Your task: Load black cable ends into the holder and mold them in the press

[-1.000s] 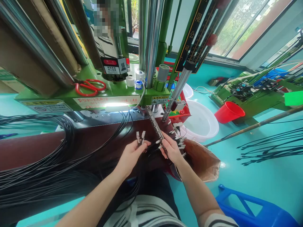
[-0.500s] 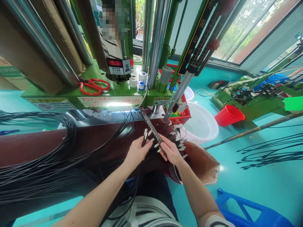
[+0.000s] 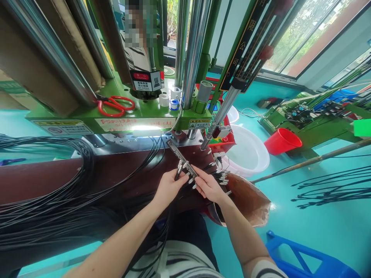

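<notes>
My left hand [image 3: 170, 187] is closed on black cables with metal connectors [image 3: 180, 166], whose shiny ends stick up above the fingers. In my right hand [image 3: 209, 185] is the near end of a narrow metal bar [image 3: 177, 153], which slants up and left toward the green machine. The connectors meet the bar near its middle; whether they sit in it I cannot tell. Other silvery connector ends [image 3: 190, 180] show between the two hands, along the bar's lower side. The cables from my left hand hang down over my lap.
A brown worktable [image 3: 127, 162] carries coiled black cables [image 3: 84, 166] on the left. Behind it stands a green press [image 3: 116, 122] with red-handled scissors [image 3: 110, 105] on top. More connector ends [image 3: 223, 178] lie right of my hands, beside a brown paper-lined container [image 3: 249, 200].
The bar has shifted left and a little down in my right hand. Its middle now meets the connectors in my left hand, which has barely moved.
</notes>
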### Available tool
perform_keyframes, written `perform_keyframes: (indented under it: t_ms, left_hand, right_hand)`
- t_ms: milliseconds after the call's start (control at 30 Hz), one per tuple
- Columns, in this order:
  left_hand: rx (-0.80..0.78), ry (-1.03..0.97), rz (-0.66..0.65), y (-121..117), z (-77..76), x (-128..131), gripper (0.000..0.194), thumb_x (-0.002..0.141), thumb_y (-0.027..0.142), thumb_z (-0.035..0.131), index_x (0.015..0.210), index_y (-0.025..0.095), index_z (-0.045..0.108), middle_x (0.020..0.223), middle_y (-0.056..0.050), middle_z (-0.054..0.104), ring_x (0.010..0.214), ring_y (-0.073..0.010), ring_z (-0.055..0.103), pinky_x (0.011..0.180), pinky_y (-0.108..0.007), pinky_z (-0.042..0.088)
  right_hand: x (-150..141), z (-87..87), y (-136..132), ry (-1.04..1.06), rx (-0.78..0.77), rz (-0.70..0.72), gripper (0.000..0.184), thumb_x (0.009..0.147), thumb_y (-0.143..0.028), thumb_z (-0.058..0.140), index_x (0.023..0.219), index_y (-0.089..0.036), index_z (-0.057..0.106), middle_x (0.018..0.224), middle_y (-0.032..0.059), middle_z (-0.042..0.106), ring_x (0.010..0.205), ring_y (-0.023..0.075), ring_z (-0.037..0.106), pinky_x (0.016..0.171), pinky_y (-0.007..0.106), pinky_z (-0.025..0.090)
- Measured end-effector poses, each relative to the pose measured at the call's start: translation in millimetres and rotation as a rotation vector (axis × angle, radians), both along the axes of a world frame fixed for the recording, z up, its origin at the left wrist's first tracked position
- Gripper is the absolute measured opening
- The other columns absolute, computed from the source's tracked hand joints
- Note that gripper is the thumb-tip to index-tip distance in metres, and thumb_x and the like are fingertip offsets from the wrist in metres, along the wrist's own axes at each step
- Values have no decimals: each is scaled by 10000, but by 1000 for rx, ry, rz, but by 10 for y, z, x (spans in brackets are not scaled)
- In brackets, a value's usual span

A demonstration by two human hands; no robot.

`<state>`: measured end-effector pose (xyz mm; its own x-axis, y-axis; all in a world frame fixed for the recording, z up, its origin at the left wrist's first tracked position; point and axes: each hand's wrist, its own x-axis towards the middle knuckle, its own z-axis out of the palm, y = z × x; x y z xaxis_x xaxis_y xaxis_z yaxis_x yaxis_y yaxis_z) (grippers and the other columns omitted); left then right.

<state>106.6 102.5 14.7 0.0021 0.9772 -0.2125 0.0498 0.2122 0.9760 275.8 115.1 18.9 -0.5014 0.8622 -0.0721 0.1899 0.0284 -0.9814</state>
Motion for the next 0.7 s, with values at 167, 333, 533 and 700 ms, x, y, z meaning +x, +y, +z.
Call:
perform_keyframes:
  t_ms: [167,333,533,700]
  left_hand:
    - [120,30,67,-26,70,-22,225,727,372,555,683,153,584,550,21,527,477,-85,427,471,-200,350]
    - [135,28,248,-33,120,-110,261,820,402,419,821,176,550,400,76,396,398,-80,353,444,-194,307]
    - [75,84,83,-33,81,-114,225,789,368,475,733,163,549,362,84,386,370,-67,350,461,-199,314]
    - [63,30,61,-36,90,-113,233,788,378,476,738,160,541,359,90,376,363,-68,334,444,-203,289]
  right_hand:
    - [-20,-41,-10,30,-36,-39,503,885,-398,412,1332,-169,372,481,-78,397,339,35,339,311,156,285]
    - [-13,-113,-16,182,-83,-151,498,879,-381,434,1323,-163,381,485,-71,417,333,40,329,298,166,273]
    - [13,-77,7,180,-115,-78,476,879,-367,437,1312,-171,402,485,-70,414,335,37,320,294,160,274]
    - [34,-33,26,163,-134,-51,483,869,-370,449,1302,-158,418,492,-68,419,337,33,315,288,158,254]
